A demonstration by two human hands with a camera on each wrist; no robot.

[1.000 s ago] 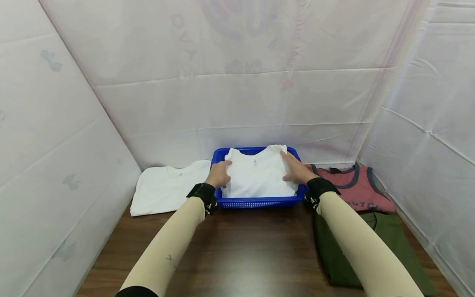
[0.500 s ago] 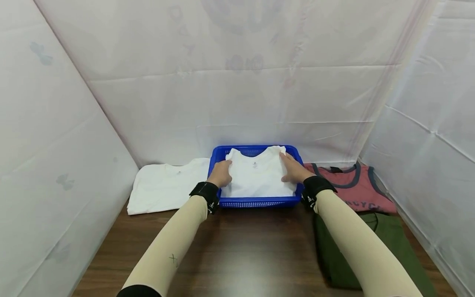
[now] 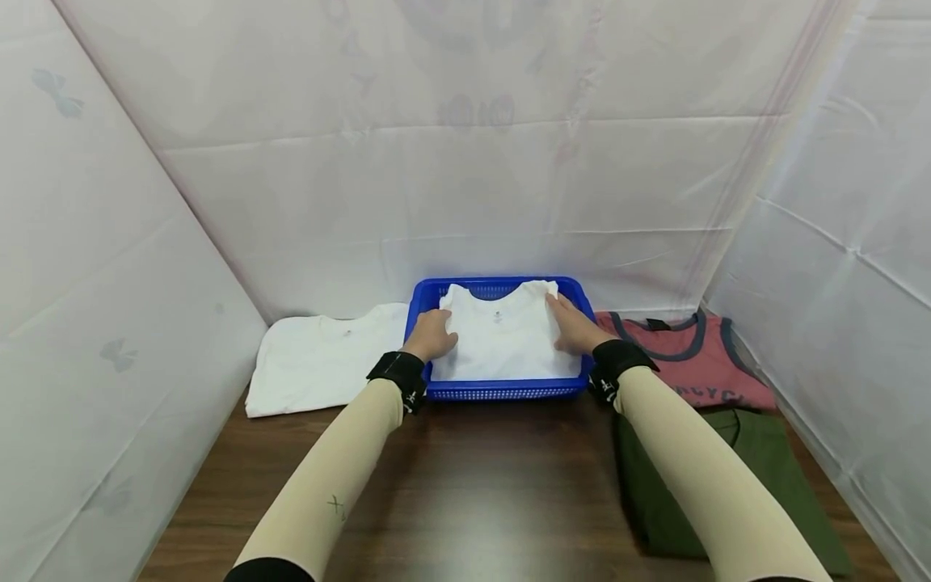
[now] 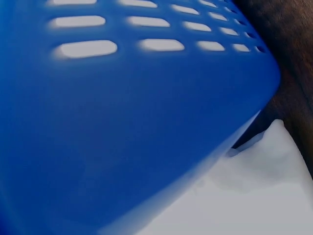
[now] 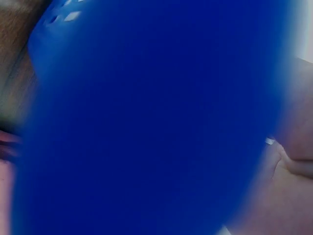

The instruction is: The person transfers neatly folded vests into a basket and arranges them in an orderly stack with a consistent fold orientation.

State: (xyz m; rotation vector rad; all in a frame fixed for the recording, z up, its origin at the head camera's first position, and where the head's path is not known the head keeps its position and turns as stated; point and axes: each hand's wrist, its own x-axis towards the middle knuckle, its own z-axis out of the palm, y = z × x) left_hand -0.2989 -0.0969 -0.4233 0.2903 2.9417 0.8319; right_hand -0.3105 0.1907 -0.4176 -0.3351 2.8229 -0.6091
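Observation:
A folded white shirt (image 3: 502, 339) with a small print below its neckline lies in a blue plastic basket (image 3: 502, 390). My left hand (image 3: 431, 333) reaches over the basket's left rim and touches the shirt's left edge, thumb extended on the cloth. At the opposite edge, my right hand (image 3: 573, 325) rests on the shirt with fingers and thumb spread. Parts of both hands' fingers are hidden at the rims. The left wrist view is mostly the perforated basket wall (image 4: 122, 107). Blurred blue plastic (image 5: 156, 117) fills much of the right wrist view, beside skin of my hand.
Left of the basket lies another folded white shirt (image 3: 320, 364). To the right are a red sleeveless top (image 3: 705, 376) with grey-blue trim and a folded dark green garment (image 3: 764, 477), partly behind my right forearm. White sheeting (image 3: 473, 186) walls the brown table (image 3: 494, 485).
The shirt's top edge sits slightly lower against the basket's back rim, with more of the back wall showing. Both hands keep nearly the same places. The head view has shifted a little.

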